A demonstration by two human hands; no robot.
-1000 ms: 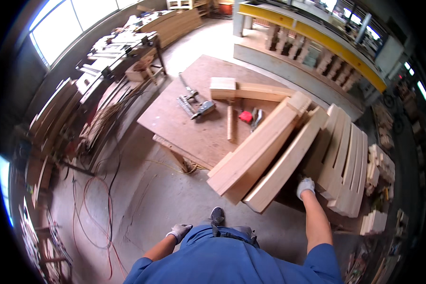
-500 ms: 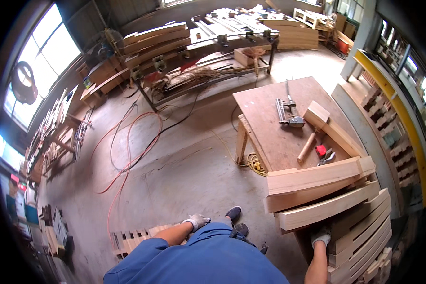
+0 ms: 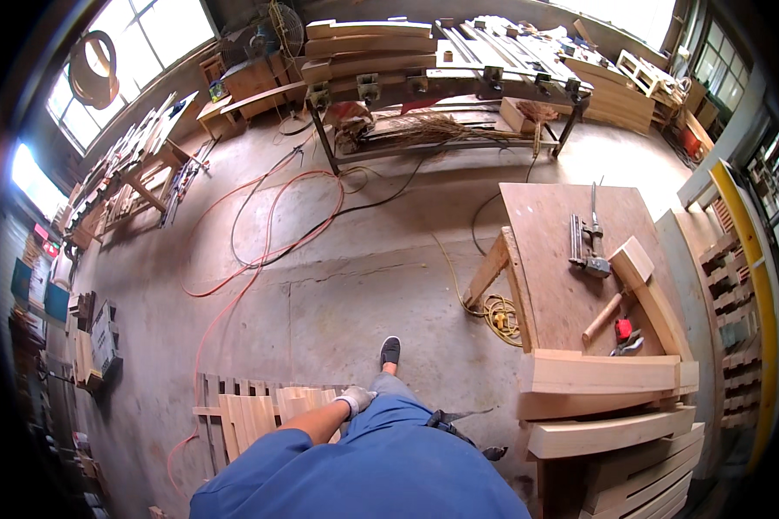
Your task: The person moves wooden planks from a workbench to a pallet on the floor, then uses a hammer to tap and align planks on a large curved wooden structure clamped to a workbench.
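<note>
My left hand (image 3: 355, 399), in a pale work glove, rests against my blue-clad thigh with its fingers loosely out and nothing seen in them. Left of it, low on the floor, sits a slatted stack of pale wood strips (image 3: 249, 421). My right hand is out of the picture. To the right, thick, slightly curved wooden pieces (image 3: 610, 433) are piled at the near end of a wooden-topped table (image 3: 552, 259). On that table lie a nail gun (image 3: 589, 248), a wooden-handled tool (image 3: 603, 317), a red tape measure (image 3: 622, 329), pliers (image 3: 629, 343) and an angled wooden frame piece (image 3: 656, 290).
A yellow cord (image 3: 499, 318) lies coiled beside the table's leg. Orange hose (image 3: 273, 227) and black cable loop across the concrete floor. At the back stands a metal rack (image 3: 450, 89) bearing timber. A yellow rail (image 3: 746, 233) runs along the right side.
My right hand has left the piled wooden pieces and gone out of view. The view has swung left, so the table sits further right and lower. One foot is now forward.
</note>
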